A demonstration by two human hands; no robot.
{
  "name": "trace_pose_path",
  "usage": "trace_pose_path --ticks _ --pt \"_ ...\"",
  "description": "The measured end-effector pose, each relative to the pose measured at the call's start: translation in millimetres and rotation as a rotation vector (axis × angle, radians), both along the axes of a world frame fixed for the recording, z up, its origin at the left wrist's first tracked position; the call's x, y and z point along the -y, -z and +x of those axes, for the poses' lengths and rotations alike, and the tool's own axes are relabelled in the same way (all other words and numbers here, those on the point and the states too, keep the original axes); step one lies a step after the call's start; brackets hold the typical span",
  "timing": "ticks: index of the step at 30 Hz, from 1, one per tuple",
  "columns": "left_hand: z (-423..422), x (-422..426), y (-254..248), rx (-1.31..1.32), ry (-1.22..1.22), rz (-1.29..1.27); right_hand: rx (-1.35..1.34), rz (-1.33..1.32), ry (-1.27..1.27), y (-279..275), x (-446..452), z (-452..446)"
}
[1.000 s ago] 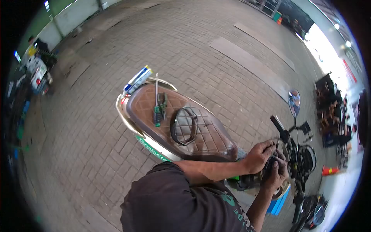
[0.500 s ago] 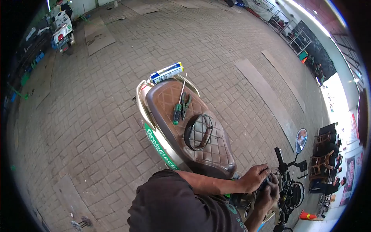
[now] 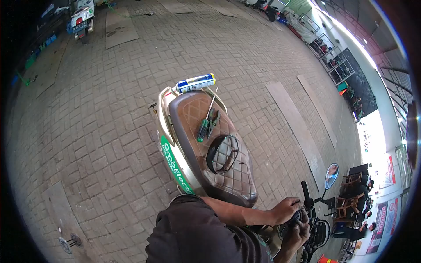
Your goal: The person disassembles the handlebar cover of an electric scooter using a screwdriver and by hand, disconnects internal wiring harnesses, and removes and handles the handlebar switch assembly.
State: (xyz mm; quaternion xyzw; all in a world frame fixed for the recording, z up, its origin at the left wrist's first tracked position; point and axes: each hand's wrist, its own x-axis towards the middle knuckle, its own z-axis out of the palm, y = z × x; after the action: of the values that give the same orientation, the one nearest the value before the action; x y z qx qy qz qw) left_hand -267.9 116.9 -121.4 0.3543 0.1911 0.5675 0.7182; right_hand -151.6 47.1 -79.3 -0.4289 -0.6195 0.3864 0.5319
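My left hand (image 3: 287, 210) and my right hand (image 3: 298, 233) meet beside the scooter's handlebar (image 3: 309, 201), fingers closed around a small black part (image 3: 295, 218). My fingers cover most of that part, so its kind is unclear. To their left is the brown quilted scooter seat (image 3: 193, 158). On the seat lie a screwdriver (image 3: 203, 130) with a green and black handle, a pair of pliers (image 3: 213, 120) and a black ring-shaped trim piece (image 3: 212, 154). A blue, white and yellow spray can (image 3: 196, 83) rests on its side at the seat's rear end.
A round mirror (image 3: 332, 176) sticks up from the handlebar. Flat boards (image 3: 294, 127) lie on the brick paving. Another scooter (image 3: 82, 19) stands at the far left. Several people sit near wooden chairs (image 3: 346, 206) on the right, and an orange cone (image 3: 326, 259) shows at the bottom.
The camera view has shifted, so the handlebar and hands appear a little farther left and lower. Both hands stay together on the small black part. The things on the seat lie as before.
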Motion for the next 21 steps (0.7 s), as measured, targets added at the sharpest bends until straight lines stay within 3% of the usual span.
trace_pose_path --ticks 4,7,11,17,21 --pt "12 -8 10 -0.065 0.014 0.058 -0.136 -0.084 0.083 1 -9 17" --pt "5 -6 10 -0.128 0.036 0.045 0.054 0.010 -0.062 6 -10 24" --pt "19 -17 32 -0.075 0.088 0.142 0.032 -0.058 0.010 16 -4 24" --pt "-19 -7 3 -0.371 0.154 0.261 0.010 -0.166 0.128 15 -1 23" --pt "-14 -13 11 -0.253 0.236 0.275 0.017 -0.161 0.034 8 -1 24"
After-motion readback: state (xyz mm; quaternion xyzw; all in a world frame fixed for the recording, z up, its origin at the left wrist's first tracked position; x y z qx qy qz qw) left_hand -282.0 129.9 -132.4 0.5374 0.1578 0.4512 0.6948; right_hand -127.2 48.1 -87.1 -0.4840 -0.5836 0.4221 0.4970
